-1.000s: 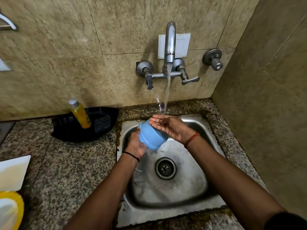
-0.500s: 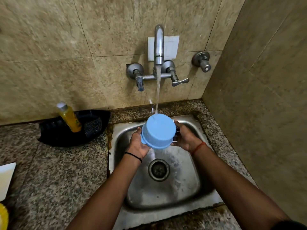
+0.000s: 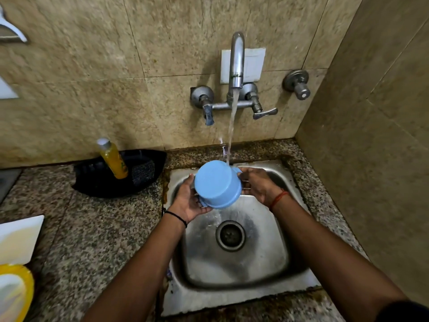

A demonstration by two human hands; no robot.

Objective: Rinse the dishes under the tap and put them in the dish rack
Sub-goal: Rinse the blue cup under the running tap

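Steel sink (image 3: 267, 270) below, tap (image 3: 236, 59) running at twelve o'clock. Your left hand (image 3: 188, 203) and right hand (image 3: 257, 185) curl fingers round the upturned blue bowl (image 3: 217, 184) between them; rotate it slowly so water reaches every side.

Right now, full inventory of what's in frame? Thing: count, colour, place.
bowl: 1, light blue, held bottom-up over the sink in the stream
tap: 1, grey metal, on the wall above the sink, running
valve: 1, grey metal, on the wall right of the tap
sink: 1, steel, set in the counter, drain in the middle
counter: 1, speckled granite, around the sink
tray: 1, black, on the counter left of the sink
soap bottle: 1, yellow, standing in the tray
scrubber: 1, dark, in the tray
yellow-rimmed plate: 1, left edge, partly cut off
white board: 1, left edge
left hand: holds the bowl's left side
right hand: holds the bowl's right side
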